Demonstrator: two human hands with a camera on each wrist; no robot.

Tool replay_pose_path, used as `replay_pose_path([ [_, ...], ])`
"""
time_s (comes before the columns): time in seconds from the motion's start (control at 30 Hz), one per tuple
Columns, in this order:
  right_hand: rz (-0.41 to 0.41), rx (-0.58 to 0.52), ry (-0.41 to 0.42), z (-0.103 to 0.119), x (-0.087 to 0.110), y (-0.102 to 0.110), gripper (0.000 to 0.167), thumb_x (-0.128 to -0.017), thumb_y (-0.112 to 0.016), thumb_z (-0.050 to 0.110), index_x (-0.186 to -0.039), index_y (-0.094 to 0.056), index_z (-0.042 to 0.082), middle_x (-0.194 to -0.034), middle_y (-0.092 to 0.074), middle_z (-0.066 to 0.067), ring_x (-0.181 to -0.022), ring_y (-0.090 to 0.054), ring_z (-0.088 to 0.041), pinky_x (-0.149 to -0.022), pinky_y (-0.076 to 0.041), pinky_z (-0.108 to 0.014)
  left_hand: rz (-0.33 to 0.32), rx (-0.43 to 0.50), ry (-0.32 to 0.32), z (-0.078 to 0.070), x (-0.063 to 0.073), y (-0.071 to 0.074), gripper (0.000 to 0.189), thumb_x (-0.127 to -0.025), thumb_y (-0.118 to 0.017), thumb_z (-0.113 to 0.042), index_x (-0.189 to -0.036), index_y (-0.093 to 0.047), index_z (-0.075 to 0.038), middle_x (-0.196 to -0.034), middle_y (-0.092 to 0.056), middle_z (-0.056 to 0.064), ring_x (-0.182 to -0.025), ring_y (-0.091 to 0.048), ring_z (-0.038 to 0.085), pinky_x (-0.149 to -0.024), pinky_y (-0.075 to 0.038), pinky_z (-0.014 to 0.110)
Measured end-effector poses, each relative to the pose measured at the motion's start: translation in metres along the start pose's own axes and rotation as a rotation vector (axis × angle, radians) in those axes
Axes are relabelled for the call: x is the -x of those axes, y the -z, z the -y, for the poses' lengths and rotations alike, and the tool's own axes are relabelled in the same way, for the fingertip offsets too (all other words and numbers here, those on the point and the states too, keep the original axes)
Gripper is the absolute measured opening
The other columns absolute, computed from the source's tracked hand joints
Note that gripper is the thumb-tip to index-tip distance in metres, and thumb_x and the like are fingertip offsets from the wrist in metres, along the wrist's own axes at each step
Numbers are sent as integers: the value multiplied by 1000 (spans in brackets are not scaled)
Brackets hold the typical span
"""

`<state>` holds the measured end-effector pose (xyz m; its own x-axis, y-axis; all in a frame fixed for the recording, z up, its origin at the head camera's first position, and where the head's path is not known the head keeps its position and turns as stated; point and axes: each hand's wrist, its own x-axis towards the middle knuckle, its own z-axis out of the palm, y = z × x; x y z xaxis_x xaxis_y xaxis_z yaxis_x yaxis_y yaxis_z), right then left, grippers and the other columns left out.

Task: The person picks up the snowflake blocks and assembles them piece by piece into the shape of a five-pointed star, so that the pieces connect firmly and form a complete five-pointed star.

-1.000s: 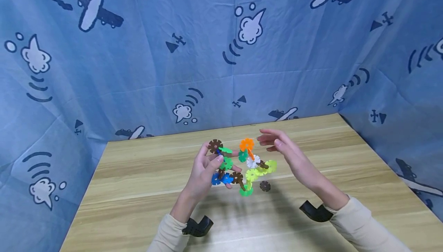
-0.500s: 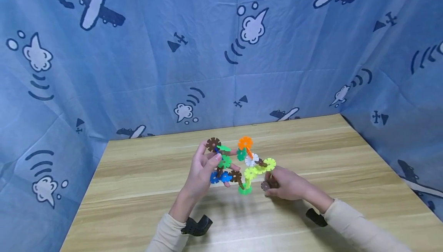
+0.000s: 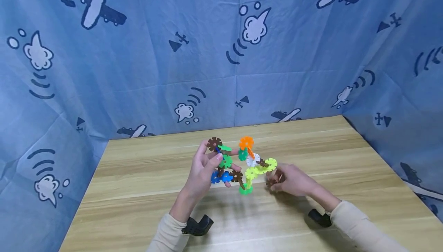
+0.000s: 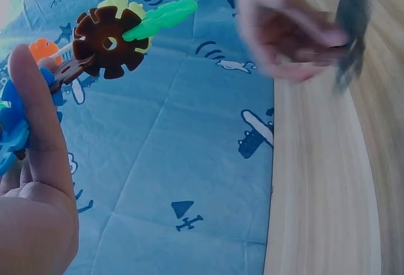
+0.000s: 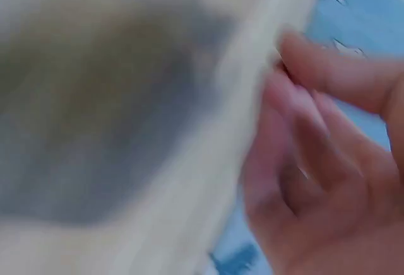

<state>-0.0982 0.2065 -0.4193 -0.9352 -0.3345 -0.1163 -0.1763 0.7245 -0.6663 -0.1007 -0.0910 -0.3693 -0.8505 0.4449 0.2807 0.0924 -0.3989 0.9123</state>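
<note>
A linked chain of notched plastic snowflake discs (image 3: 252, 173), in brown, green, blue, yellow, white and orange, is raised over the table. My left hand (image 3: 202, 169) holds it at the left side, thumb near a green disc (image 3: 226, 161). Seen from the left wrist, a brown disc (image 4: 108, 43) with a green one slotted into it sticks out beyond the fingers. Right of the chain, my right hand (image 3: 294, 181) pinches a brown snowflake disc (image 3: 270, 182), low over the table. Fingers mostly hide that disc, and both wrist views blur around the right hand.
The wooden table (image 3: 145, 182) spreads out on all sides of the hands. A blue curtain (image 3: 152, 71) printed with planes and clouds hangs along its back and sides. Each wrist wears a black camera mount (image 3: 198, 226).
My right hand has come down from beside the orange disc to the loose brown disc and pinched it off the table. My left hand and the chain have stayed nearly still.
</note>
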Motion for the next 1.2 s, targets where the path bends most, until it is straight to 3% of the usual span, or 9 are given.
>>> replay_pose_path([
  [0.17,-427,-85,75,38,2,41,19,-90,-75,7,-109,-72,7,-97,-76,-8,-78,-67,-11,-67,-55,-19,9,-22,-7,2,-2,-4,28,-105,-48,-20,-129,-37,-11,-124,-71,16,-89,-77,22,-51,-61,35],
  [0.27,-579,-231,167,72,9,56,13,-95,-71,10,-108,-73,6,-99,-77,-1,-85,-70,-5,-73,-55,-15,17,-16,-13,3,-2,-5,25,-104,-48,-18,-126,-38,-12,-124,-70,19,-88,-77,22,-49,-61,37],
  [0.33,-570,-353,257,91,16,58,13,-97,-67,6,-109,-71,1,-105,-76,0,-93,-71,-6,-84,-55,-15,20,-22,-16,4,-2,-5,23,-104,-48,-18,-125,-39,-15,-124,-69,22,-88,-77,22,-49,-61,38],
  [0.43,-440,-481,336,112,23,53,10,-97,-65,1,-106,-71,0,-125,-69,-2,-117,-64,-12,-96,-54,-19,22,-35,-15,4,-3,-6,23,-104,-48,-19,-126,-39,-16,-124,-68,24,-88,-77,23,-49,-60,37],
  [0.57,-234,-494,261,126,24,44,8,-99,-67,13,-103,-73,14,-142,-57,-2,-137,-49,-19,-102,-51,-27,-6,-80,-3,4,-4,-7,24,-104,-49,-18,-125,-40,-15,-116,-71,17,-86,-75,18,-56,-62,32],
  [0.67,-153,-478,183,128,19,40,9,-100,-67,23,-106,-73,20,-133,-65,0,-127,-58,-22,-95,-56,-33,-37,-106,14,4,-4,-8,24,-102,-50,-15,-123,-41,-15,-107,-68,7,-87,-72,14,-64,-63,30],
  [0.83,-151,-469,134,127,13,35,13,-98,-69,25,-108,-74,18,-115,-71,-2,-98,-69,-27,-77,-59,-34,-31,-99,43,5,-4,-10,22,-101,-51,-16,-120,-40,-15,-107,-63,5,-89,-70,14,-64,-63,33],
  [1.03,-180,-444,143,129,12,35,14,-98,-70,24,-107,-75,15,-113,-71,-5,-92,-70,-27,-75,-60,-33,-56,-167,60,5,-4,-12,17,-104,-50,-24,-113,-41,-14,-102,-61,6,-89,-69,17,-74,-64,37],
  [1.2,-210,-427,144,130,12,35,13,-97,-71,21,-106,-76,14,-110,-72,-6,-87,-70,-22,-67,-58,-30,-40,-186,67,3,-5,-12,17,-108,-45,-27,-114,-40,-12,-96,-66,21,-80,-74,21,-66,-65,43],
])
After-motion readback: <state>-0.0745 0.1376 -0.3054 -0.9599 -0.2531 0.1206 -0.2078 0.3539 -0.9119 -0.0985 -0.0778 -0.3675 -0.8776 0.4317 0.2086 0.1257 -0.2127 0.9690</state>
